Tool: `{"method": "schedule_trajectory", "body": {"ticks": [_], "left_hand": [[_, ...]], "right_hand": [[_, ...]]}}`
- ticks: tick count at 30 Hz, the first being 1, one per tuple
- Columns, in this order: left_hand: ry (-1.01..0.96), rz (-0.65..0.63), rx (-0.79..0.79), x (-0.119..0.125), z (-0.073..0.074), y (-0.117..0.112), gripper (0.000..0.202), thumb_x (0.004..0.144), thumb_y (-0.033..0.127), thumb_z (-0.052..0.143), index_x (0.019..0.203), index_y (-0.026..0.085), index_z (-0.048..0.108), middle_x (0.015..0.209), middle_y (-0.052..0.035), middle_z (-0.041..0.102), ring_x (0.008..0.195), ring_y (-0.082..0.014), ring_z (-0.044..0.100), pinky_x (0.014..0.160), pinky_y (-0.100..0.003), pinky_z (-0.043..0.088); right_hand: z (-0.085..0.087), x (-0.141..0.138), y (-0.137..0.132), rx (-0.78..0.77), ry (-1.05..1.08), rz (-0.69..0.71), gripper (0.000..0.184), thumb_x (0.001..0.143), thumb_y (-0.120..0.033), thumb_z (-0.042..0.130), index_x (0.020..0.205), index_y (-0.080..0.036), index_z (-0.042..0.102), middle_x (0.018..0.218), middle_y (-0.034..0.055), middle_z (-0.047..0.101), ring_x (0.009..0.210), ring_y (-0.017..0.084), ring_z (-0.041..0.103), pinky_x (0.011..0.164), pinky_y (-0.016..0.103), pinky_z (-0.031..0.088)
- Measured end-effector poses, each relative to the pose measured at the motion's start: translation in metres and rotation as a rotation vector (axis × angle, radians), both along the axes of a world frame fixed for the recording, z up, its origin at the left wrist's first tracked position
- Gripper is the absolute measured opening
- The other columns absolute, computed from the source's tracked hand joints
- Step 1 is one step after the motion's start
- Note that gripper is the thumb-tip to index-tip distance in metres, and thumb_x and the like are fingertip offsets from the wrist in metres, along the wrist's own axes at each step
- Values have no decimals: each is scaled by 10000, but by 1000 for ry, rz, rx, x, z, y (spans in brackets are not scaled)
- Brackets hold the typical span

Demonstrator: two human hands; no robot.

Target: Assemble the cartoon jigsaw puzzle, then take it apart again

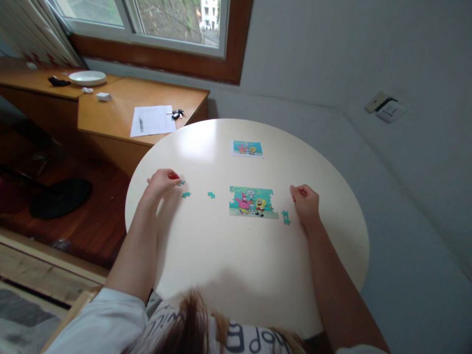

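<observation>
On the round table a mostly joined jigsaw puzzle (pixel 244 194) shows cartoon figures on a teal ground, its left and right sides notched. My left hand (pixel 162 181) pinches a small teal puzzle piece (pixel 182 183) at its fingertips, low over the table. Near it lie a loose puzzle piece (pixel 186 195) and another teal piece (pixel 211 195). To the right of the puzzle my right hand (pixel 307 199) is closed, fingers curled; whatever may be in them is hidden. A narrow teal section (pixel 286 218) lies between that hand and the puzzle, apart from both.
Beyond the puzzle a small reference picture (pixel 248 148) lies on the white table (pixel 221 250). A wooden desk (pixel 121 93) at the back left bears a paper sheet (pixel 151 118), keys (pixel 177 114), a white box (pixel 103 97) and a white plate (pixel 87 77).
</observation>
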State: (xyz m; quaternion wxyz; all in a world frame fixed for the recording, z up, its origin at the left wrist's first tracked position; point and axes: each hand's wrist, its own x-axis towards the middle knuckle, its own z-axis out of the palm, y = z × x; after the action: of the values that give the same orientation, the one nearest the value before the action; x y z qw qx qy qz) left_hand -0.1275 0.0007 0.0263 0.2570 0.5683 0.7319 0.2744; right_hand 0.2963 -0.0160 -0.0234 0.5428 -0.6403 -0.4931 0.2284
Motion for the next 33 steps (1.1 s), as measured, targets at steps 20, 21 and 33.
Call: {"method": "schedule_trajectory", "body": {"ticks": [20, 21, 33], "left_hand": [[184, -382, -238, 18, 14, -13, 193, 543, 346, 612, 657, 195, 650, 672, -18, 619, 623, -181, 551, 533, -252, 397], [170, -386, -230, 19, 13, -12, 193, 538, 349, 612, 648, 194, 642, 662, -16, 612, 608, -177, 542, 522, -252, 391], [136, -405, -176, 23, 7, -11, 208, 539, 368, 597, 655, 198, 568, 653, -10, 593, 587, -168, 531, 497, -250, 379]], "right_hand": [[-1, 1, 0, 2, 2, 5, 326, 652, -463, 643, 572, -192, 481, 474, -67, 419, 451, 67, 331, 451, 233, 257], [-1, 0, 0, 1, 5, 5, 324, 653, -461, 642, 571, -192, 481, 476, -67, 422, 451, 67, 332, 452, 233, 259], [-2, 0, 1, 0, 8, 22, 319, 695, -440, 643, 579, -195, 476, 502, -68, 425, 464, 72, 339, 478, 241, 297]]}}
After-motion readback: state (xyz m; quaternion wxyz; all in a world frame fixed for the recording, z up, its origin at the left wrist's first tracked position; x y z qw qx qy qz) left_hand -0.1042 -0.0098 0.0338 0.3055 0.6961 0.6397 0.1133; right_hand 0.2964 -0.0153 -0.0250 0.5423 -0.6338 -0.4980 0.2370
